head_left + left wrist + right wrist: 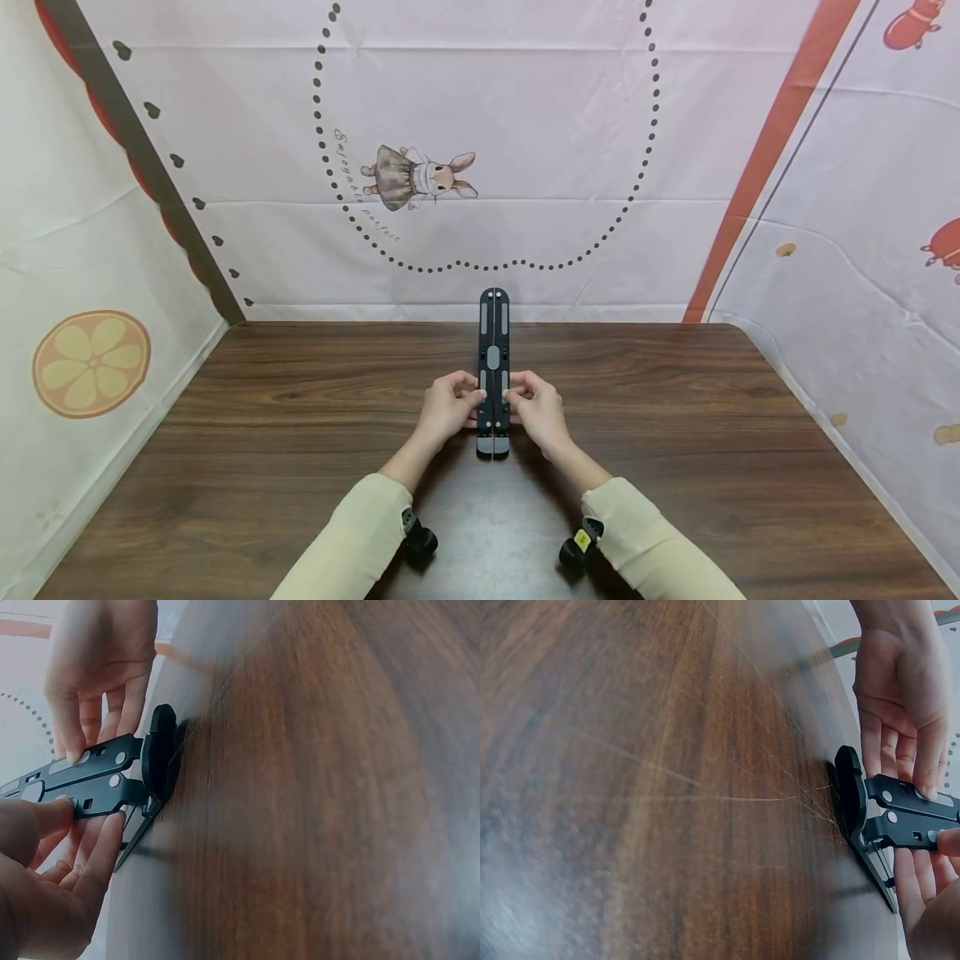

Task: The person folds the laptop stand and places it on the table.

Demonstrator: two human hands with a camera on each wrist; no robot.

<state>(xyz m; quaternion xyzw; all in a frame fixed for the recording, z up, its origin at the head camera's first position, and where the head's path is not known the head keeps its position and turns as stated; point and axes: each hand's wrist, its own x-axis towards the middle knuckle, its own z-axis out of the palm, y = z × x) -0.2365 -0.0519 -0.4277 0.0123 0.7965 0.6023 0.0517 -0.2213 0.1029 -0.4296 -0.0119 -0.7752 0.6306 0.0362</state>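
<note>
Rabbit-print cloth (pixel 555 142) behind wooden table (pixel 262 467); both hands (pixel 446 407) (pixel 538 410) pinch black hinged stand (pixel 493 358) between them.

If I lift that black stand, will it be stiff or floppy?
Probably stiff: the black stand has straight bars. It may fold, though: round pins show near the ends. Let go, it might tip: its long bars rise off the table.

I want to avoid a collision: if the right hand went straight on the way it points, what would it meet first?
The black stand, which the right hand already grips at its side; beyond it, probably the left hand, though depth is unclear.
</note>
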